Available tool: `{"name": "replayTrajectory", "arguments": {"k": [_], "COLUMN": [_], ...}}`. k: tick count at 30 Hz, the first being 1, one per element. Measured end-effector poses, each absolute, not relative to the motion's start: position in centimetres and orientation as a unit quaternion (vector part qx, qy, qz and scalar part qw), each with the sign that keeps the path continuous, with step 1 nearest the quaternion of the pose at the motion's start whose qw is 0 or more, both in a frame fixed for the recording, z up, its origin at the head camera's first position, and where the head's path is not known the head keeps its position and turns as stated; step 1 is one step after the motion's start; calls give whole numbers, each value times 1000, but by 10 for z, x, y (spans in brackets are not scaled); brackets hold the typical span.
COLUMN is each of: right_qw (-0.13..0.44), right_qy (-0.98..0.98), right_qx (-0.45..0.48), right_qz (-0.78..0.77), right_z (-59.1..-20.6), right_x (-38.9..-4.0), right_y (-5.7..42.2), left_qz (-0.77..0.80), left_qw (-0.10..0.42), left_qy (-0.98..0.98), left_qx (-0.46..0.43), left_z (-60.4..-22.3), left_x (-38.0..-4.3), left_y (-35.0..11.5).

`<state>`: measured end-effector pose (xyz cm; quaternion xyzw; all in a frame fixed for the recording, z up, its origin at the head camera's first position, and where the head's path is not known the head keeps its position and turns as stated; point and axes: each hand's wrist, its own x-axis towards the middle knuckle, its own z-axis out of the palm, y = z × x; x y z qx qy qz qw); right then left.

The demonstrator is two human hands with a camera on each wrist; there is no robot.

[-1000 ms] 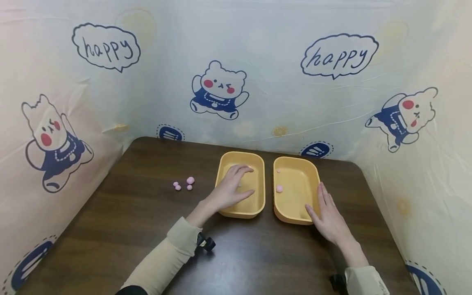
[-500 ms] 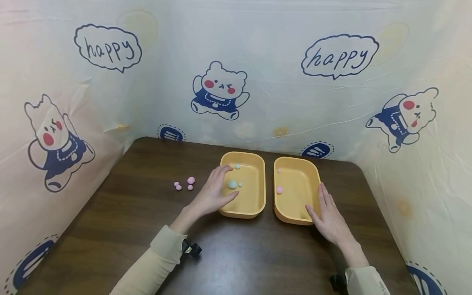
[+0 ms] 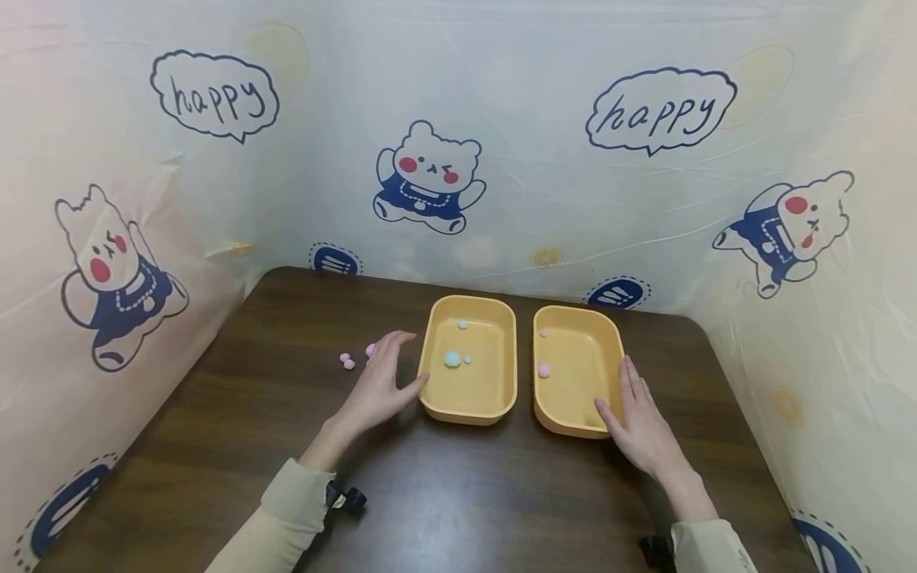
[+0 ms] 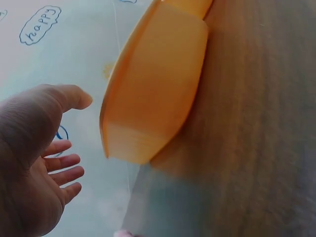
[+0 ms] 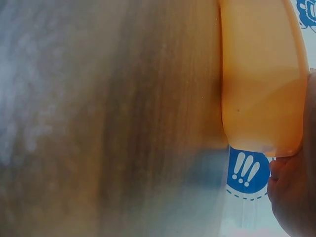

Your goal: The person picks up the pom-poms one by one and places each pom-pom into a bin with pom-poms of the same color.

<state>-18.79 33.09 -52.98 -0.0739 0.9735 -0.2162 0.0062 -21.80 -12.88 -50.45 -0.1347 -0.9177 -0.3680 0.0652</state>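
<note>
My left hand (image 3: 372, 388) hovers just left of the left yellow tray (image 3: 470, 301), fingers spread and holding nothing. Its thumb tip is by the tray's left rim. In the left wrist view the hand (image 4: 37, 158) shows apart from the tray's outer wall (image 4: 153, 84). Small pink balls (image 3: 349, 364) lie left of that hand, which partly hides the others. Pale blue balls (image 3: 452, 359) sit in the left tray. At the right yellow tray (image 3: 577, 312), my right hand (image 3: 647, 430) holds the near right corner, thumb over the rim, fingers along the outside. Pink balls (image 3: 544, 370) lie inside.
Both trays stand side by side on a dark wooden table (image 3: 458, 493), with a narrow gap between them. A patterned cloth (image 3: 537, 143) hangs behind and at the sides. Each wrist carries a small black camera (image 3: 347, 501).
My left hand has moved left, out from over the left tray to the table beside it. The blue balls came into sight; some pink balls became covered. My right hand stays put.
</note>
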Motion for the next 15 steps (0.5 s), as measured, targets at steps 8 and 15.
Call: {"name": "replayTrajectory", "arguments": {"k": [8,15], "right_qw": [5,5], "right_qy": [974,973], "right_qx": [-75,-74], "right_qz": [-216,-218], "right_z": [-530,-530], "right_x": [-188,-188], "right_y": [331,333], "left_qz": [-373,-367], "left_qw": [76,125], "left_qy": [-920,-920], "left_qx": [-97,-58], "left_z": [-515,-525], "left_x": [-212,-210], "left_y": [-153,-184]}}
